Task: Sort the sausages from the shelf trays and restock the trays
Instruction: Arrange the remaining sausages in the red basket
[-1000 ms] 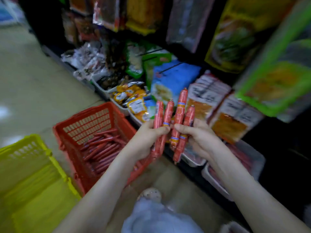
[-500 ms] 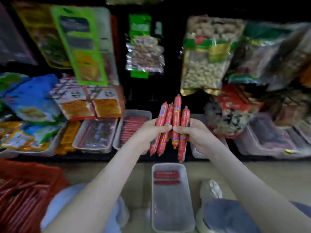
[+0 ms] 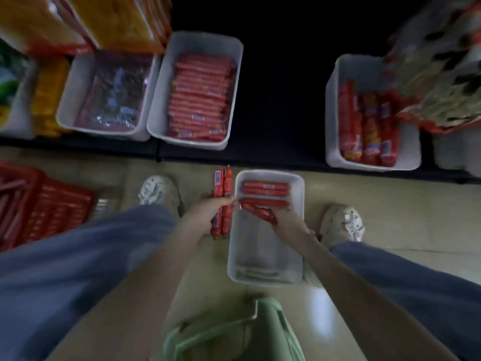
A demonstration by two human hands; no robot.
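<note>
A white plastic tray (image 3: 265,256) lies on the floor between my feet, with three red sausages (image 3: 265,188) laid crosswise at its far end. My right hand (image 3: 286,221) is inside the tray and holds one red sausage (image 3: 260,211) just below those three. My left hand (image 3: 210,207) grips a bundle of red sausages (image 3: 222,183) upright, just left of the tray's rim. On the shelf, a white tray (image 3: 234,82) holds a full stack of red sausages.
A red basket (image 3: 44,204) with sausages sits on the floor at left. A pale green basket (image 3: 234,332) is at the bottom. Shelf trays with packs stand at left (image 3: 75,100) and right (image 3: 333,121). My shoes (image 3: 158,190) flank the floor tray.
My view dropped from the shelf to the floor tray. Both hands lowered; the right hand took one sausage from the bundle and brought it into the tray.
</note>
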